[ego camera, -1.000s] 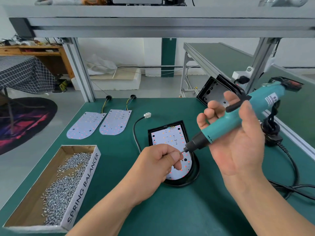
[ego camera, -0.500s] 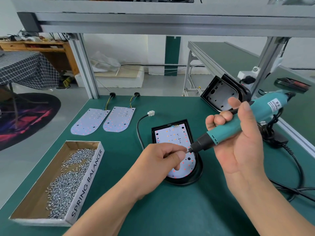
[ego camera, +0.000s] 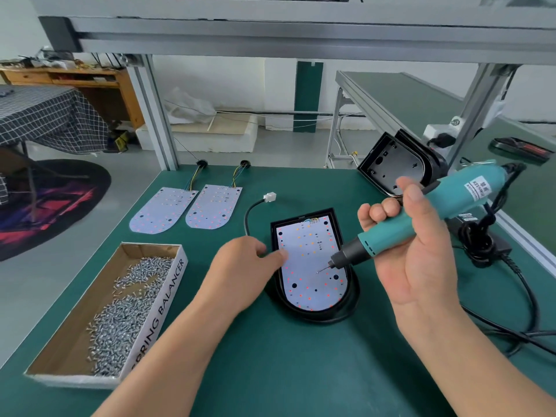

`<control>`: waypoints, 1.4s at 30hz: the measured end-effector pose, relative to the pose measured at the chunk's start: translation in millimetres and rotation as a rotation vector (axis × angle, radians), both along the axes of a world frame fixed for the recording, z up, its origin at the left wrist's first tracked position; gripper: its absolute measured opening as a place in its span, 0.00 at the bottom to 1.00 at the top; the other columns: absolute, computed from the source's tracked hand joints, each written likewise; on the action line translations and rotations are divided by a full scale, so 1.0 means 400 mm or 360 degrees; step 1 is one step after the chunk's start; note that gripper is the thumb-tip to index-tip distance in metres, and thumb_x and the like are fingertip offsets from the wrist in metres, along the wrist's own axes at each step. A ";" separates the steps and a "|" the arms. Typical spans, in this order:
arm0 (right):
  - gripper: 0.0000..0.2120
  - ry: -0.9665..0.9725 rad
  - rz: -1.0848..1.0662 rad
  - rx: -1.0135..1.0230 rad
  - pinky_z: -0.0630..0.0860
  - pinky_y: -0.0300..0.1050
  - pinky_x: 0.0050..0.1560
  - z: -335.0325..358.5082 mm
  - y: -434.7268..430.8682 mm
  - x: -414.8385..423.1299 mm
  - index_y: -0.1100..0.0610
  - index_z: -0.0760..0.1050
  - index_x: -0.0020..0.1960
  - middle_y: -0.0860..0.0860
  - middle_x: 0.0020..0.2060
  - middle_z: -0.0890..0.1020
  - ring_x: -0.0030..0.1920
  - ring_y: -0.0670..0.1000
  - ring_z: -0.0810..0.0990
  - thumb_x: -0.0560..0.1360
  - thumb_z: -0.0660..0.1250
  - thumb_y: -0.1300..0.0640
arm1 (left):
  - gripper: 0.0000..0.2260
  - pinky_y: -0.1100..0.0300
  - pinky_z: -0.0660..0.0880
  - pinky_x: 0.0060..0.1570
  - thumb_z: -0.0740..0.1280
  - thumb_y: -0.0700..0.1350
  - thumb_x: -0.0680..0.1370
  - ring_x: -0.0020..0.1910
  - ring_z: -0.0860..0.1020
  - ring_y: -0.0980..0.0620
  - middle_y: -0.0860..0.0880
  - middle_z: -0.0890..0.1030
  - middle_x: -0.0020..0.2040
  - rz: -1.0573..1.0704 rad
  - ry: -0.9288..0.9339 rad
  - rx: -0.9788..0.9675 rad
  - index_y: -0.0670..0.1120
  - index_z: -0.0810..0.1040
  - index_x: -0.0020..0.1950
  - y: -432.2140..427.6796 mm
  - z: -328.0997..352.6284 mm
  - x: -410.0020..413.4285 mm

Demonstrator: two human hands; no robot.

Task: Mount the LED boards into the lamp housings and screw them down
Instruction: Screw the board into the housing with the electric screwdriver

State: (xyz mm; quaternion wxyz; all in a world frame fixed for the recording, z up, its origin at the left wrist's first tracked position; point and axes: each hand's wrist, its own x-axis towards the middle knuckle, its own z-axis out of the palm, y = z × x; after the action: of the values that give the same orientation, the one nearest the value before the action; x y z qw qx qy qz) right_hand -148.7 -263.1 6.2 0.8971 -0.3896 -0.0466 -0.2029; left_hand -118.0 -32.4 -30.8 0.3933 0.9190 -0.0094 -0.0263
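Far left, the green table (ego camera: 285, 371) ends in open floor, with a dark rug (ego camera: 54, 206) and a checked cloth (ego camera: 51, 115) beyond. Near left, a cardboard box (ego camera: 162, 308) sits right at the table's edge, with loose screws (ego camera: 126, 314) heaped inside. Behind it two spare LED boards (ego camera: 164, 210) (ego camera: 214, 210) lie flat side by side, their wires running to the far edge, and there's free mat between them and the box. A frame post (ego camera: 156, 115) stands at the far left corner. Moving in, the left hand (ego camera: 240, 275) lies knuckles up with its fingers loosely bent and apart, thumb pressed on the left edge of the mounted LED board (ego camera: 310, 251). That board sits inside the black lamp housing (ego camera: 304, 218), mid-table. The housing's lead curls away to a white connector (ego camera: 270, 197) on the far side. The right hand (ego camera: 418, 260) is clamped round the teal electric screwdriver (ego camera: 388, 237), held slanting down to the left, its bit (ego camera: 323, 269) just above the board's near half. I can't tell if it touches. Far right, an empty housing (ego camera: 394, 161) leans tilted near the right post (ego camera: 481, 97). A black power cable (ego camera: 523, 284) loops along the right edge, crowding that side. The mat nearest the camera is open, crossed only by the two forearms. Behind, a second green bench (ego camera: 406, 97) runs away over a grey floor.
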 end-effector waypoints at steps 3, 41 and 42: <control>0.10 0.0004 0.0054 -0.0053 0.81 0.51 0.59 -0.004 0.005 -0.001 0.57 0.80 0.61 0.50 0.37 0.75 0.38 0.51 0.77 0.82 0.71 0.56 | 0.29 0.54 0.55 0.33 0.72 0.64 0.76 0.30 0.58 0.48 0.53 0.58 0.27 -0.0023 0.0020 0.0154 0.48 0.58 0.33 -0.017 -0.013 0.003; 0.10 -0.0013 -0.0023 0.0066 0.78 0.45 0.45 0.026 -0.021 -0.007 0.53 0.76 0.44 0.48 0.35 0.72 0.34 0.49 0.70 0.84 0.65 0.55 | 0.11 0.64 0.61 0.24 0.54 0.34 0.83 0.28 0.61 0.54 0.43 0.84 0.41 -0.0132 0.0582 -0.1559 0.39 0.72 0.62 -0.031 0.078 -0.041; 0.09 -0.0010 -0.0024 0.0083 0.78 0.45 0.46 0.027 -0.024 -0.006 0.53 0.76 0.44 0.48 0.35 0.72 0.34 0.48 0.70 0.84 0.66 0.54 | 0.11 0.64 0.61 0.24 0.54 0.35 0.84 0.28 0.61 0.53 0.42 0.85 0.43 -0.0194 0.0630 -0.1511 0.39 0.71 0.63 -0.037 0.076 -0.049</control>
State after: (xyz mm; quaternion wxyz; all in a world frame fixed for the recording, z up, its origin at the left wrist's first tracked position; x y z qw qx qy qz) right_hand -151.2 -272.8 17.1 0.9053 -0.3657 -0.0412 -0.2122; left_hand -137.8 -47.2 -0.5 0.7590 0.6144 0.0006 -0.2153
